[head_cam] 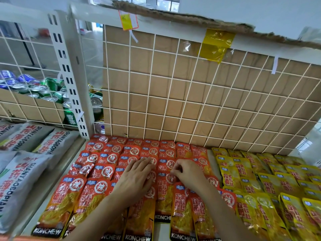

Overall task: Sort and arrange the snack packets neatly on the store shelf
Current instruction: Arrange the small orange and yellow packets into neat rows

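Sorting by colour appears largely complete. The glossy red-and-orange foil snack packets (104, 173) lie in overlapping columns on the left part of the white store shelf (211, 159), and the glossy yellow foil snack packets (257, 174) lie in overlapping columns on the right part. A bare strip of shelf separates the 2 groups. No packet of one colour is visible inside the other group.

Neatening is judged unfinished. Several red packets near the left edge sit crumpled or skewed, and the front row near the hands is uneven, with 1 packet tilted toward the yellow group.

The left hand (139, 178) is open and flat, fingers extended and together, palm down on the middle red columns. It presses on the packets and grasps nothing.

The right hand (187, 173) is curled, fingertips (173, 171) pinched together at the top edge of a red packet in the centre column. Whether it grips that edge or only touches it cannot be told.

Remaining work, as judged: straighten the skewed red packets and even the front row.
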`<act>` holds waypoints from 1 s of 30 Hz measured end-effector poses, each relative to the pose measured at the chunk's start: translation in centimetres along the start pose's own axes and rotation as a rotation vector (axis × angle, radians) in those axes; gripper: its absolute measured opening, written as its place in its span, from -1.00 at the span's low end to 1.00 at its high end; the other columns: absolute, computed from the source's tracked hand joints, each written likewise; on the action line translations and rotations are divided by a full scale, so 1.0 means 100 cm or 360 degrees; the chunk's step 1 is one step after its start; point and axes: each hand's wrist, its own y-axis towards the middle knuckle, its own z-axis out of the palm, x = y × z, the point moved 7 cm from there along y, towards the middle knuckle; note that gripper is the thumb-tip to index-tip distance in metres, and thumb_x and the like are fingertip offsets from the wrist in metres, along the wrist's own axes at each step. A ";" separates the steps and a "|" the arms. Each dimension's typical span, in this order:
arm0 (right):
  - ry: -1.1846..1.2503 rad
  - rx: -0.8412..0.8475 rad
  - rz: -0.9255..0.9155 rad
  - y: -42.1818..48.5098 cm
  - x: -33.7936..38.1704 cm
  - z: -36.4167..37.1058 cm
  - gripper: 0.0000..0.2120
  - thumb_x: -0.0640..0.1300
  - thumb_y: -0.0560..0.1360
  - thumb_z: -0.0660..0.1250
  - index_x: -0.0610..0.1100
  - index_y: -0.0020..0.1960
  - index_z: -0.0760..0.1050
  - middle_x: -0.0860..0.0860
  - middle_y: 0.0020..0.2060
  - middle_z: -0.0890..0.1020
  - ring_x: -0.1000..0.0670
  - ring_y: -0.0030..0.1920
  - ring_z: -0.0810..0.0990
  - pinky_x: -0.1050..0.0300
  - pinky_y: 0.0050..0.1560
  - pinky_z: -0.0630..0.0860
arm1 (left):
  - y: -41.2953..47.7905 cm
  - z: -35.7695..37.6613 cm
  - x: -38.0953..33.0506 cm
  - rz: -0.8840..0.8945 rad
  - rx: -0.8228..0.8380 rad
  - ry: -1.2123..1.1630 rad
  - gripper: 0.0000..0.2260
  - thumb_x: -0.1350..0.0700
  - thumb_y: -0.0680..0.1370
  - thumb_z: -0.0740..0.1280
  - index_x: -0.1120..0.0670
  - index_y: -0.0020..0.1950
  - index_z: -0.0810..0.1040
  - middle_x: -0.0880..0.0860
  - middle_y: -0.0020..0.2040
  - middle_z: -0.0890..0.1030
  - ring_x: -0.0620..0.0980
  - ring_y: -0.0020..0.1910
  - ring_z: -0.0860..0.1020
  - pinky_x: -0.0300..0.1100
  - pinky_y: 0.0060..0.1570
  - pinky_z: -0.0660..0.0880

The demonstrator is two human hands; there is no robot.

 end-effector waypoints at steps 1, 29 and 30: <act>0.0013 -0.0014 0.0006 0.000 -0.001 0.000 -0.89 0.00 0.50 0.32 -0.02 -0.14 0.48 0.12 -0.19 0.56 0.14 -0.16 0.52 0.30 -0.21 0.40 | 0.000 0.000 0.000 -0.0002 0.0010 -0.0020 -0.62 -0.14 0.59 0.01 -0.04 0.25 0.48 -0.01 0.27 0.54 -0.01 0.27 0.49 0.00 0.28 0.25; 0.0005 0.0145 -0.0026 0.006 0.005 -0.002 -0.76 -0.08 0.50 0.33 0.10 -0.29 0.35 0.19 -0.26 0.47 0.23 -0.24 0.44 0.37 -0.31 0.28 | 0.001 -0.003 0.000 -0.0006 0.0035 -0.0169 -0.57 -0.20 0.60 -0.11 -0.10 0.23 0.45 -0.03 0.27 0.52 0.01 0.28 0.48 -0.03 0.28 0.27; 0.0017 0.0144 -0.0027 0.006 0.005 -0.003 -0.76 -0.08 0.50 0.34 0.10 -0.29 0.35 0.19 -0.26 0.47 0.23 -0.24 0.43 0.38 -0.31 0.27 | 0.001 -0.003 -0.001 -0.0010 0.0050 -0.0190 -0.54 -0.22 0.59 -0.12 -0.09 0.26 0.44 -0.02 0.31 0.49 0.01 0.33 0.43 -0.05 0.32 0.19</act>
